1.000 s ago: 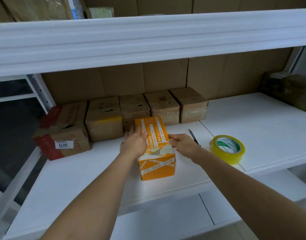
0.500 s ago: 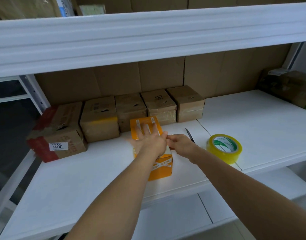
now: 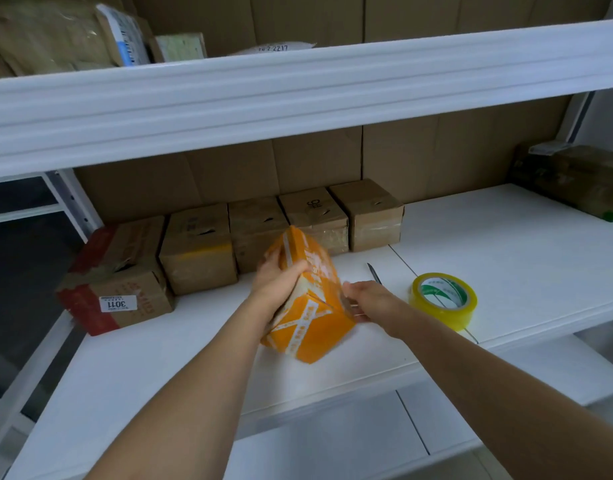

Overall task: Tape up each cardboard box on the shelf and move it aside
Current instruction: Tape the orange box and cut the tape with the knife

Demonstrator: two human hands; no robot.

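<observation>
Orange box (image 3: 308,299): I see it tipped up on the shelf (image 3: 506,258), in front of the brown box row.
Left hand (image 3: 277,282): wraps the box's upper left side.
Right hand (image 3: 364,299): touches its right edge; finger curl unclear to me.
Handling: I judge it light, stiff cardboard with slick taped faces; grip opposite sides.
Tape roll (image 3: 443,300): just right of my hands.

The orange box (image 3: 307,299) at frame centre is motion-blurred, its print unreadable. The left hand (image 3: 275,285) covers its left face. The brown box (image 3: 582,181) at far right is cut by the edge.
</observation>
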